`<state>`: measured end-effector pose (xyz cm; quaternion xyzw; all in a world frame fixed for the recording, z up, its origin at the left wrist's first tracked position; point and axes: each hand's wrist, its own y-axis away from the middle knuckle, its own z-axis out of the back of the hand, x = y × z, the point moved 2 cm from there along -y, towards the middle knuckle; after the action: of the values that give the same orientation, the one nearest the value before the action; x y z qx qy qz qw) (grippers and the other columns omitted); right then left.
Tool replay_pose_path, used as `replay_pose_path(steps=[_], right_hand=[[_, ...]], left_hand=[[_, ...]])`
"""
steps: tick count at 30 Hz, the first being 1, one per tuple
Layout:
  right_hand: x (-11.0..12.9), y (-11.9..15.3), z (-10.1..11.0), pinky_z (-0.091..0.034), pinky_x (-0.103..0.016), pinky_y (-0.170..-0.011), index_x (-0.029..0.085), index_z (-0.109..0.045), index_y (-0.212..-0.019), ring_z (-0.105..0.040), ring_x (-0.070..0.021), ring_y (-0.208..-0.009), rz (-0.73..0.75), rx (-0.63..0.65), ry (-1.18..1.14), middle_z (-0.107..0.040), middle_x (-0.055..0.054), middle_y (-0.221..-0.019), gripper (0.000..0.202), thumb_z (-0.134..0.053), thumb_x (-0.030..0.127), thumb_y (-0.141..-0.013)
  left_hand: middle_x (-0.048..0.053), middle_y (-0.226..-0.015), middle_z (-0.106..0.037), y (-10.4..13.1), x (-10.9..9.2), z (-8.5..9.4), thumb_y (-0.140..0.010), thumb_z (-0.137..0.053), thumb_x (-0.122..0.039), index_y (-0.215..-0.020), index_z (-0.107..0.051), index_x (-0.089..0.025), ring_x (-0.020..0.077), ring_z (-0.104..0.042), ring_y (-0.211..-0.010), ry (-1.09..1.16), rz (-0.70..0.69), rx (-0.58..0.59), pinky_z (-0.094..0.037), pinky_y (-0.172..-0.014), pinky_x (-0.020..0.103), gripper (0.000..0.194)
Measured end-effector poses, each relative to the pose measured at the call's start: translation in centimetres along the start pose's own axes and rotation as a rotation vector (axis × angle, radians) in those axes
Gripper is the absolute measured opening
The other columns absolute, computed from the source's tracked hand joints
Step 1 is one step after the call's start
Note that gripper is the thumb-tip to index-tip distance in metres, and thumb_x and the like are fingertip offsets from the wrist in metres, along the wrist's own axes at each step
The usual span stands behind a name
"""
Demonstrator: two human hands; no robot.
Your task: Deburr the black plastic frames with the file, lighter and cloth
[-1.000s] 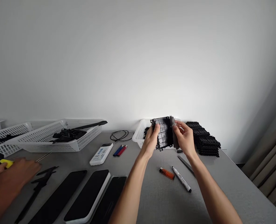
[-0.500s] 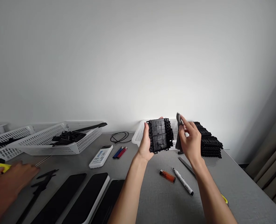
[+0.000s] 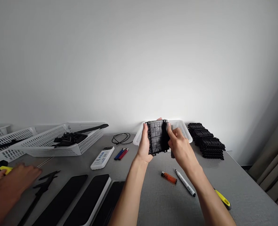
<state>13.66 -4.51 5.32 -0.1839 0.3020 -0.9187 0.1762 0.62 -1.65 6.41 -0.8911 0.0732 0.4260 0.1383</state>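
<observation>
My left hand (image 3: 144,142) is wrapped round the left side of a black ridged plastic part (image 3: 157,135), held upright above the table. My right hand (image 3: 180,144) is closed on a dark grey cloth (image 3: 172,153), with its index finger against the right edge of the black part. Most of the cloth is hidden behind the fingers. Behind both hands stands a white basket (image 3: 184,130). Stacks of similar black parts (image 3: 211,146) stand to the right of it.
Below my hands lie an orange lighter (image 3: 169,177), a marker (image 3: 185,183) and a yellow-handled tool (image 3: 222,199). Phones (image 3: 87,197), a caliper (image 3: 41,191), a white box (image 3: 102,158) and baskets (image 3: 77,149) are on the left, where another person's hands (image 3: 14,182) reach in.
My right hand has moved left with the cloth, from beside the black part to its right edge. The black part has shifted slightly left and turned a little.
</observation>
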Motion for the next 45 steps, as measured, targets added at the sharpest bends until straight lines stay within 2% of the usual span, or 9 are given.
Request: replay_pose_path(steps=[6,10,13,19,27,33,35,39,45], right_hand=[[0.6,1.1,1.5,-0.049,-0.027,-0.065,0.015,-0.047,-0.146,-0.053,-0.0128,-0.065,0.143,0.217,-0.122,-0.054,-0.008,-0.096,0.056,-0.037,0.007,-0.092],[-1.0,1.3,3.4,-0.049,-0.025,-0.068,0.017,-0.047,-0.147,-0.052,-0.0117,-0.068,0.040,-0.118,-0.247,-0.052,-0.006,-0.092,0.051,-0.038,0.014,-0.096],[-1.3,0.9,3.0,-0.050,-0.027,-0.073,0.017,-0.044,-0.149,-0.053,-0.0134,-0.075,0.008,-0.329,-0.242,-0.051,-0.007,-0.094,0.052,-0.037,0.015,-0.097],[0.6,0.0,0.3,-0.049,-0.028,-0.065,0.016,-0.033,-0.154,-0.052,-0.0150,-0.069,-0.025,-0.109,-0.112,-0.052,-0.009,-0.100,0.060,-0.036,0.010,-0.094],[0.9,2.0,3.0,-0.045,-0.026,-0.063,0.016,-0.058,-0.136,-0.050,-0.0113,-0.061,0.113,0.232,-0.245,-0.052,-0.003,-0.086,0.049,-0.038,0.008,-0.092],[-0.9,1.3,3.1,-0.049,-0.026,-0.069,0.017,-0.047,-0.146,-0.053,-0.0120,-0.070,-0.021,-0.218,-0.291,-0.052,-0.007,-0.095,0.049,-0.036,0.018,-0.098],[-0.8,0.7,2.0,-0.051,-0.028,-0.069,0.019,-0.039,-0.151,-0.054,-0.0140,-0.072,-0.022,-0.239,-0.235,-0.052,-0.008,-0.097,0.053,-0.036,0.016,-0.098],[0.4,0.0,0.0,-0.052,-0.030,-0.065,0.019,-0.025,-0.156,-0.055,-0.0173,-0.074,-0.051,-0.107,-0.076,-0.053,-0.010,-0.102,0.066,-0.036,0.007,-0.092],[2.6,0.9,0.4,-0.054,-0.030,-0.066,0.012,-0.029,-0.153,-0.060,-0.0179,-0.079,0.020,0.220,0.077,-0.054,-0.015,-0.114,0.073,-0.033,-0.006,-0.082]], left_hand=[[0.010,-0.122,-0.071,0.0,-2.0,1.1,-0.092,-0.039,-0.066,-0.136,-0.058,-0.022,0.0244,-0.068,-0.109,0.036,-0.139,-0.132,-0.053,-0.096,0.037,0.065],[0.011,-0.125,-0.069,0.3,-1.8,0.8,-0.091,-0.040,-0.067,-0.134,-0.060,-0.021,0.0268,-0.066,-0.113,0.020,-0.059,-0.071,-0.052,-0.098,0.039,0.066],[0.012,-0.126,-0.069,0.5,-1.0,0.0,-0.091,-0.041,-0.067,-0.135,-0.059,-0.021,0.0285,-0.065,-0.115,0.014,0.023,0.011,-0.050,-0.100,0.041,0.066],[0.011,-0.124,-0.070,0.7,-0.4,-0.5,-0.091,-0.043,-0.066,-0.137,-0.058,-0.023,0.0289,-0.067,-0.112,0.064,0.088,0.042,-0.050,-0.101,0.044,0.064],[0.010,-0.127,-0.069,-0.1,-2.1,1.3,-0.092,-0.039,-0.065,-0.134,-0.060,-0.021,0.0257,-0.067,-0.110,0.060,-0.063,-0.123,-0.053,-0.097,0.039,0.064],[0.010,-0.125,-0.070,0.1,-0.7,1.2,-0.088,-0.046,-0.067,-0.136,-0.059,-0.024,0.0282,-0.064,-0.117,-0.016,0.094,-0.051,-0.050,-0.101,0.040,0.066],[0.010,-0.125,-0.070,0.3,-0.1,0.7,-0.087,-0.048,-0.068,-0.138,-0.057,-0.025,0.0289,-0.064,-0.118,-0.014,0.146,-0.039,-0.049,-0.102,0.042,0.067],[0.010,-0.125,-0.070,0.6,0.0,0.0,-0.088,-0.049,-0.066,-0.139,-0.056,-0.024,0.0289,-0.065,-0.116,0.018,0.125,-0.022,-0.048,-0.103,0.043,0.066],[0.010,-0.117,-0.073,0.3,-1.8,0.7,-0.093,-0.039,-0.064,-0.136,-0.058,-0.021,0.0249,-0.069,-0.107,0.043,-0.043,-0.137,-0.051,-0.099,0.039,0.063]])
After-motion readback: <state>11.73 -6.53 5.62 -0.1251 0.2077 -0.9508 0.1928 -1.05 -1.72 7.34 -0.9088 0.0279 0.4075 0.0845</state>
